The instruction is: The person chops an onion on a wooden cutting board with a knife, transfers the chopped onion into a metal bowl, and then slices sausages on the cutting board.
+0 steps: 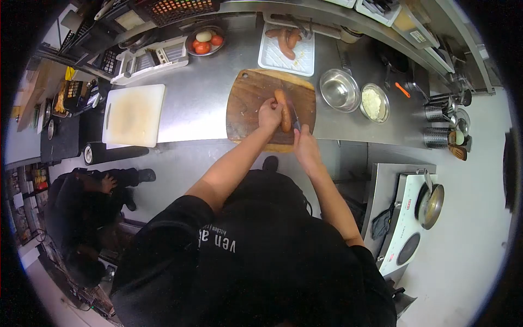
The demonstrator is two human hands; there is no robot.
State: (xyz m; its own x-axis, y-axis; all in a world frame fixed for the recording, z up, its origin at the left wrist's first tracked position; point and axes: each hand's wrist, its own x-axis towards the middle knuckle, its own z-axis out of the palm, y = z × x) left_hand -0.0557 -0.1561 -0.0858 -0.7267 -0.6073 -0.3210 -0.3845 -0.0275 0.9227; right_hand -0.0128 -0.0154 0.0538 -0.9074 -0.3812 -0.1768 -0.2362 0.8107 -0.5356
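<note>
On the wooden cutting board [246,103] lies a sausage [286,120], pointing away from me. My left hand [269,115] is closed on its left side, fingertips pressed to it near the middle. My right hand [305,144] grips a knife [295,115] by its handle at the board's right part. The blade runs along the sausage's right side, close against it. Behind the board, more sausages [285,46] rest in a white tray [305,68].
Right of the board stand a steel bowl [339,90] and a bowl of white shredded food [372,104]. A white cutting board [133,115] lies left, below a bowl of tomatoes [202,48]. A cooktop with a pan [431,207] is at lower right. Another person [81,218] sits at left.
</note>
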